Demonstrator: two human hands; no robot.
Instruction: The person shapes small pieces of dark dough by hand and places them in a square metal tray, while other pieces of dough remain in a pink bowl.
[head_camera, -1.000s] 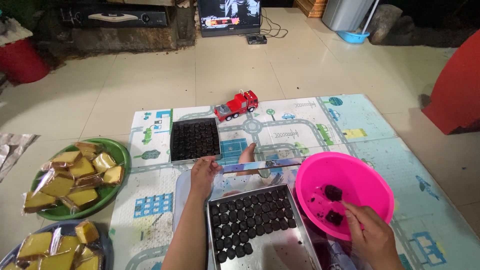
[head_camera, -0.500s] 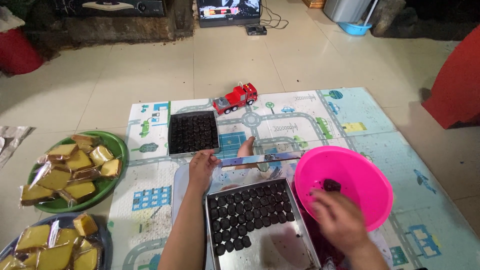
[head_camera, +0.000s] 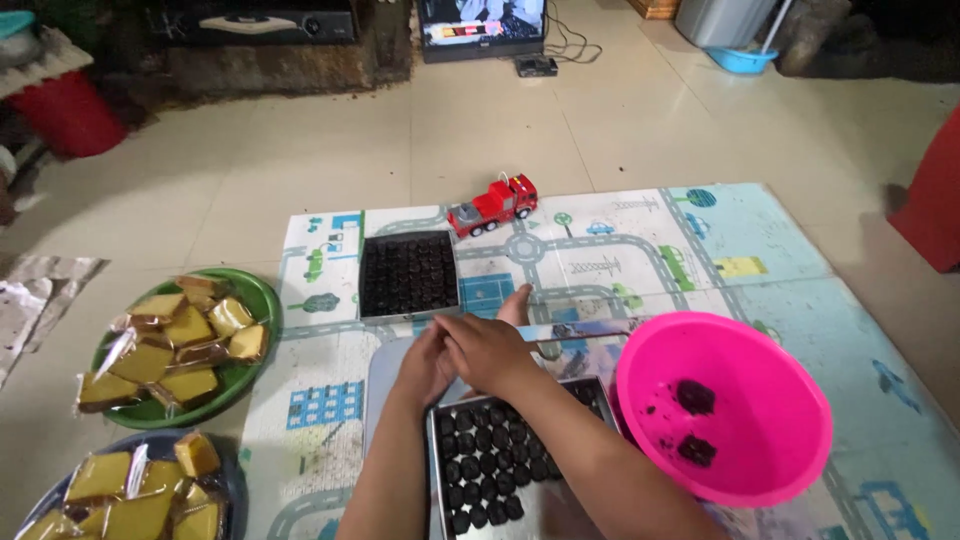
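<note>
Two hands meet over a tray of little dark sweets.

The right hand (head_camera: 490, 352) lies over the left hand (head_camera: 425, 368) at the 12 o'clock edge of the shiny metal tray (head_camera: 525, 465); I cannot tell what either holds. The tray looks over half full. Two dark lumps wait in the round pink plastic bowl (head_camera: 722, 405) at 3 o'clock.

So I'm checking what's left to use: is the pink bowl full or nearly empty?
Nearly empty. The pink bowl holds only two dark lumps and some smears; most of its inside shows bare.
</note>
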